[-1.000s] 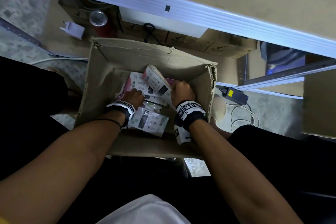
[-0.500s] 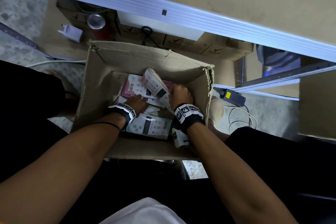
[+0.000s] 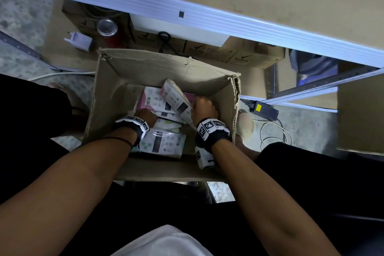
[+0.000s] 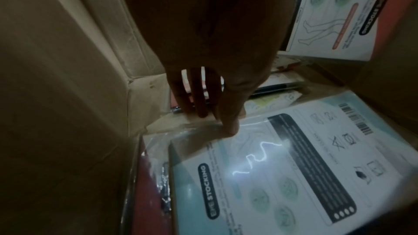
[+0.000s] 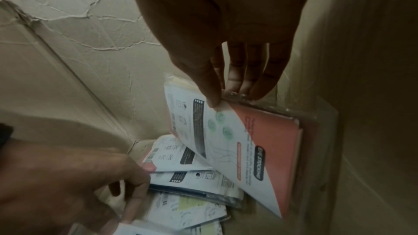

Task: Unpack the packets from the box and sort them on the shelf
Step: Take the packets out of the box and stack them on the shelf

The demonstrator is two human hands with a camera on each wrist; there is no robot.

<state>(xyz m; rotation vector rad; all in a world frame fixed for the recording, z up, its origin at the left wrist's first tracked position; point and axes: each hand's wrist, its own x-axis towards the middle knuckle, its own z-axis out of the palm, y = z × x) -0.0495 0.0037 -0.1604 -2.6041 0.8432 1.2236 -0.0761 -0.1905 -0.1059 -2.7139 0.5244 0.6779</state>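
Head view: a person reaches both hands into an open cardboard box (image 3: 166, 64) at frame centre, where stocking packets lie in a loose heap; none has yet reached the shelf (image 3: 228, 25) running across the top of the frame. The right hand (image 3: 204, 108) pinches a white-and-pink packet (image 3: 176, 97) tilted up on edge, while the left hand (image 3: 145, 115) presses down among the flat ones.

Left wrist view: the left hand's fingers (image 4: 199, 99) are extended and slightly apart, tips on the pile at centre, clamped on nothing. A teal packet (image 4: 282, 167) at lower right reads "EME STOCKING", with a barcode and wash symbols.

Right wrist view: thumb and fingers (image 5: 248, 81) of the right hand close on the top edge of the tilted packet, which leans by the box wall at right; its label partly reads "STOCKING".

Done well, the lift likely calls for a firmer grip lower on the slippery wrapper, the left hand steadying neighbouring packets.
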